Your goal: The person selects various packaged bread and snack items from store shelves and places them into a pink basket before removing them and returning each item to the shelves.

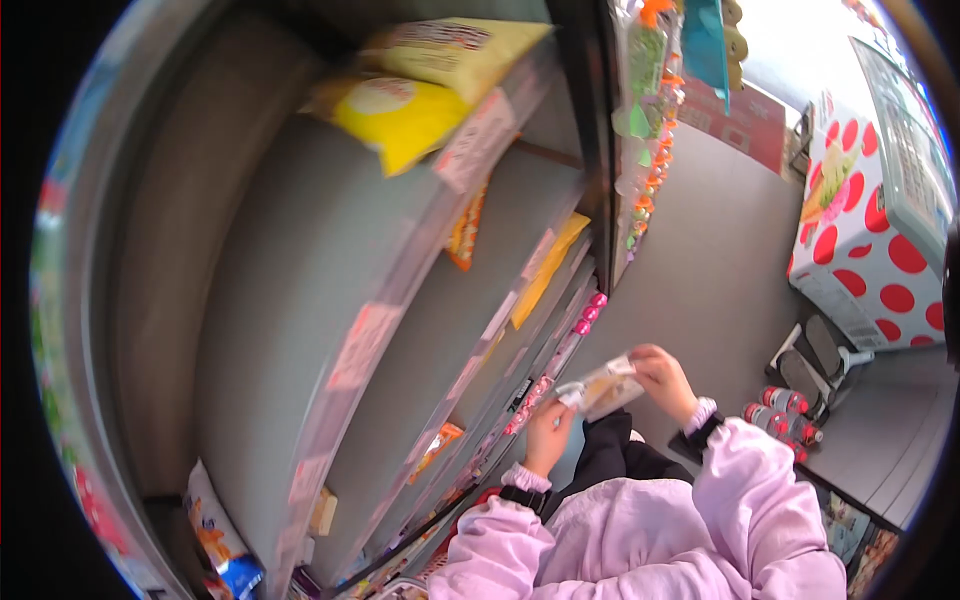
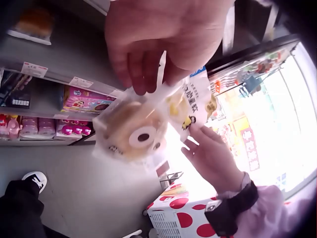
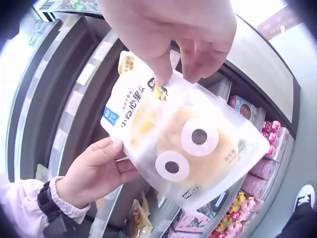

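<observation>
A clear-and-white bread package (image 1: 603,388) is held in front of the body between both hands. My left hand (image 1: 547,437) pinches one end of it, and my right hand (image 1: 663,380) pinches the other. In the right wrist view, the package (image 3: 198,144) shows a round bun with two printed eyes and dark lettering; the right hand (image 3: 173,34) grips its upper edge, while the left hand (image 3: 101,171) has its thumb at the lower left edge. From the left wrist view, the left hand (image 2: 166,39) holds the package's top (image 2: 131,131), with the right hand (image 2: 213,161) at the printed side.
Grey shelves (image 1: 290,270) on the left carry yellow bags (image 1: 405,120) and a few packets. A red-dotted freezer (image 1: 870,250) stands at the right, near bottles with red caps (image 1: 785,420) and a folded stool (image 1: 812,360). Pink items (image 2: 74,128) line a low shelf.
</observation>
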A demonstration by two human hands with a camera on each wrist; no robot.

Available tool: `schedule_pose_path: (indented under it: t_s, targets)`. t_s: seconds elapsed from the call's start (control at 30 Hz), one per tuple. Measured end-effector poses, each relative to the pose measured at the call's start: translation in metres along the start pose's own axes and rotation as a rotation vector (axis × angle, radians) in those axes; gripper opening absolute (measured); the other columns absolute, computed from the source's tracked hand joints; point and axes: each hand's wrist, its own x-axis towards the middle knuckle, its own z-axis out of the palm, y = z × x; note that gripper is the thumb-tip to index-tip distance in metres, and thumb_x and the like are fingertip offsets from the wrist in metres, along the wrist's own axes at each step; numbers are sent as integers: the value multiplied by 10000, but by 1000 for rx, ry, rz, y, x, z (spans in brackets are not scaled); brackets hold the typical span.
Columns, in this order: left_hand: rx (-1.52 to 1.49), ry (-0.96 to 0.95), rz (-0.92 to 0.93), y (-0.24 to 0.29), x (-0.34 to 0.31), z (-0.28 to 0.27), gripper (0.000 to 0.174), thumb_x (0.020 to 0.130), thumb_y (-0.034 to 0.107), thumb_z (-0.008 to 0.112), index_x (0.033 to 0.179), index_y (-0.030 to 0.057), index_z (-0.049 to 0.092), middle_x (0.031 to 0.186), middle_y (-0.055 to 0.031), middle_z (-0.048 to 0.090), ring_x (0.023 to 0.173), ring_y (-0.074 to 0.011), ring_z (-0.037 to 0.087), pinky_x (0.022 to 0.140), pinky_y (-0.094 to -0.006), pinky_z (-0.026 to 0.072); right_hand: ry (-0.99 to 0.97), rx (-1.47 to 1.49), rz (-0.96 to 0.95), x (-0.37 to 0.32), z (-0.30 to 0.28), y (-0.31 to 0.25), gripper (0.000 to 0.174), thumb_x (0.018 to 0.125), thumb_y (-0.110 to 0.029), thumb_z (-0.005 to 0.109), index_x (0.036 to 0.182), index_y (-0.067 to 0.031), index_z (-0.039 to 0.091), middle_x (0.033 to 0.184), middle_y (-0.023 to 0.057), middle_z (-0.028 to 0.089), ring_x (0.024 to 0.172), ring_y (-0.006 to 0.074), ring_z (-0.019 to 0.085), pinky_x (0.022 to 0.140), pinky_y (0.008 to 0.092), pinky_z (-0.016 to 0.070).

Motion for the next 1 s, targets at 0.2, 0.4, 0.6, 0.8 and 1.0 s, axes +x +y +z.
schedule_pose_path:
  t_s: [0.2, 0.4, 0.6, 0.8, 1.0]
  targets:
    - [-209, -80, -34, 31, -97, -18, 181, 819, 141, 561, 954, 33, 615, 807, -102, 582, 731, -229, 561, 654, -293, 437, -204, 125, 106, -83, -15, -68, 160, 718, -54, 630, 871, -11, 644, 885, 118, 599, 770, 228, 589, 680, 285, 470]
    - [-345, 165, 16, 43, -203, -40, 185, 835, 135, 549, 912, -30, 578, 872, -121, 578, 777, -216, 558, 697, -288, 436, -463, 141, -72, -115, 2, -129, 108, 708, -23, 623, 807, 13, 644, 834, 146, 609, 738, 226, 587, 656, 285, 454]
    - [-404, 502, -91, 35, -321, -56, 167, 820, 102, 559, 928, -24, 581, 896, -106, 582, 832, -216, 559, 725, -287, 432, -729, 107, -137, -148, 67, -193, 81, 730, -37, 621, 758, 40, 621, 729, 136, 609, 666, 189, 584, 608, 269, 444]
    - [-460, 891, -139, 12, -432, -78, 175, 812, 97, 576, 956, 2, 604, 1064, -113, 548, 987, -218, 521, 822, -281, 411, -1013, -80, -255, -188, 153, -259, 127, 748, -94, 636, 746, 31, 615, 576, 125, 558, 522, 138, 518, 503, 265, 408]
    - [-614, 1156, -175, -28, -533, -106, 162, 838, 72, 553, 965, -24, 584, 1093, -100, 512, 1033, -172, 479, 859, -268, 383, -1162, 14, -347, -245, 256, -317, 204, 789, -169, 626, 745, 30, 621, 569, 117, 564, 479, 124, 512, 474, 261, 411]
